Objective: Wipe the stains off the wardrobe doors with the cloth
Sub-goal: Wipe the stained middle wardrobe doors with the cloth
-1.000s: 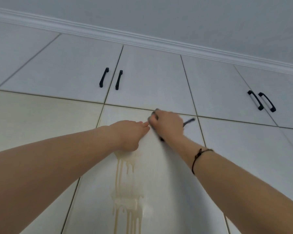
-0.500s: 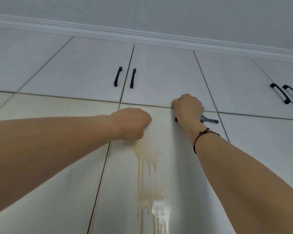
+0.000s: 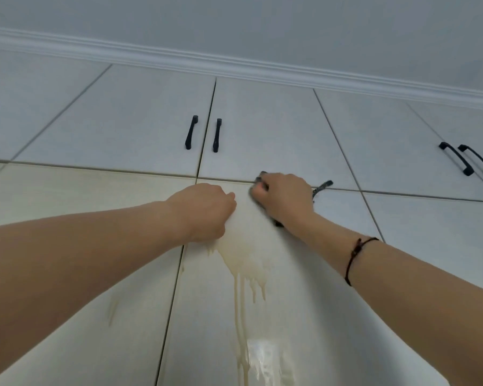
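A pale yellow-brown stain (image 3: 248, 263) runs down the white wardrobe door (image 3: 304, 316) in drips, ending in a wet shiny patch near the bottom of the view. My right hand (image 3: 283, 199) presses a dark grey cloth (image 3: 322, 186) flat against the top of that door, just right of the stain's head; most of the cloth is hidden under the hand. My left hand (image 3: 204, 211) is curled into a loose fist and rests on the door at the stain's upper left edge, holding nothing visible.
Above are upper cabinet doors with two pairs of black handles (image 3: 204, 133) (image 3: 467, 160). White crown moulding (image 3: 262, 66) meets the grey ceiling. A faint streak marks the left lower door (image 3: 112, 307).
My right hand has slid the cloth from the door's top edge leftward and down, closer to my left hand. The left hand has stayed on the stain's head.
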The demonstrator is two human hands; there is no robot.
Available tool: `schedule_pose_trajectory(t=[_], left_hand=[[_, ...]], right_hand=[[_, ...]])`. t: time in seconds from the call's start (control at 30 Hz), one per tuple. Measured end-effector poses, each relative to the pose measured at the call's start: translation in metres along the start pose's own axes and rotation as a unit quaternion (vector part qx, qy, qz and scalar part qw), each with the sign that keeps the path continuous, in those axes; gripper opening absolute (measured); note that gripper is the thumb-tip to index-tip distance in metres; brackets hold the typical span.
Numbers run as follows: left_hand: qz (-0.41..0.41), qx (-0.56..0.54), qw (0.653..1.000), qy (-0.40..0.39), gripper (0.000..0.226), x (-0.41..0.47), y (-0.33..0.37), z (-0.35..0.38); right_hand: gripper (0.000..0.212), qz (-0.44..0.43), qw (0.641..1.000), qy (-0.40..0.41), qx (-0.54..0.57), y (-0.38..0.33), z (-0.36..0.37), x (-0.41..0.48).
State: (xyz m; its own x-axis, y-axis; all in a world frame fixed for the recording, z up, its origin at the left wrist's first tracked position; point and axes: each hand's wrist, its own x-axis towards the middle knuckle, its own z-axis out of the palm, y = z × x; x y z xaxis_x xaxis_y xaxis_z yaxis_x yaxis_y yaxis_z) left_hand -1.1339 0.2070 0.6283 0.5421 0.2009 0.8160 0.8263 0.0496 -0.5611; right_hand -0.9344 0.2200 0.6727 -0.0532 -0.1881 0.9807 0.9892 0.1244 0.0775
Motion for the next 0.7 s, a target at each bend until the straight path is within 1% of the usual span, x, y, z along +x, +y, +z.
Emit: schedule_pose_trajectory(t=[0.03,0.1,0.13,0.17,0.2,0.23,0.3,0.33,0.37,0.47,0.5,0.53,0.6,0.67,0.7], left_hand=[[0.003,-0.006,1.000,0.002,0.073,0.000,-0.003,0.000],[0.004,-0.017,1.000,-0.004,0.066,-0.002,-0.004,0.001],[0.001,-0.021,1.000,-0.004,0.067,-0.002,-0.005,0.001],[-0.002,-0.028,1.000,0.002,0.071,-0.003,-0.007,0.000],[-0.003,-0.036,0.999,0.011,0.075,-0.002,-0.007,0.000],[0.001,-0.037,0.999,0.018,0.073,-0.002,-0.007,0.001],[0.004,-0.011,0.999,0.036,0.057,-0.004,-0.004,0.005],[0.009,-0.001,0.999,0.046,0.052,-0.003,-0.003,0.006],[0.008,-0.006,0.999,0.048,0.051,-0.005,0.000,0.008],[-0.002,-0.026,0.999,0.042,0.054,-0.007,0.004,0.012],[0.003,-0.031,0.999,0.043,0.054,-0.008,0.006,0.013],[0.011,-0.035,0.998,0.045,0.054,-0.010,0.007,0.011],[0.041,-0.057,0.997,0.041,0.047,-0.017,0.005,0.005],[0.056,-0.032,0.998,0.011,0.034,-0.029,-0.012,0.003],[0.054,-0.014,0.998,0.004,0.032,-0.035,-0.024,0.001]], right_hand=[[0.023,0.025,1.000,-0.001,-0.008,0.012,-0.007,0.008],[0.020,0.147,0.989,0.015,0.004,0.039,-0.021,0.025],[0.019,0.196,0.980,0.031,0.016,0.043,-0.024,0.031],[0.018,0.204,0.978,0.040,0.021,0.035,-0.020,0.030],[0.019,0.170,0.984,0.042,0.014,0.018,-0.013,0.025],[0.019,0.112,0.993,0.033,0.006,-0.005,-0.005,0.016],[0.025,-0.005,1.000,-0.007,0.012,-0.041,0.008,-0.005],[0.027,-0.024,1.000,-0.004,0.016,-0.042,0.009,-0.005],[0.027,0.000,1.000,0.005,0.019,-0.036,0.008,0.000],[0.021,0.149,0.987,0.045,0.043,-0.016,0.002,0.024],[0.021,0.173,0.982,0.057,0.052,-0.020,0.003,0.026],[0.022,0.164,0.983,0.063,0.052,-0.033,0.006,0.024],[0.025,0.082,0.995,0.045,0.022,-0.060,0.014,0.005],[0.026,-0.011,0.999,0.018,0.028,-0.075,0.018,-0.019],[0.026,-0.022,0.999,0.008,0.038,-0.071,0.016,-0.021]])
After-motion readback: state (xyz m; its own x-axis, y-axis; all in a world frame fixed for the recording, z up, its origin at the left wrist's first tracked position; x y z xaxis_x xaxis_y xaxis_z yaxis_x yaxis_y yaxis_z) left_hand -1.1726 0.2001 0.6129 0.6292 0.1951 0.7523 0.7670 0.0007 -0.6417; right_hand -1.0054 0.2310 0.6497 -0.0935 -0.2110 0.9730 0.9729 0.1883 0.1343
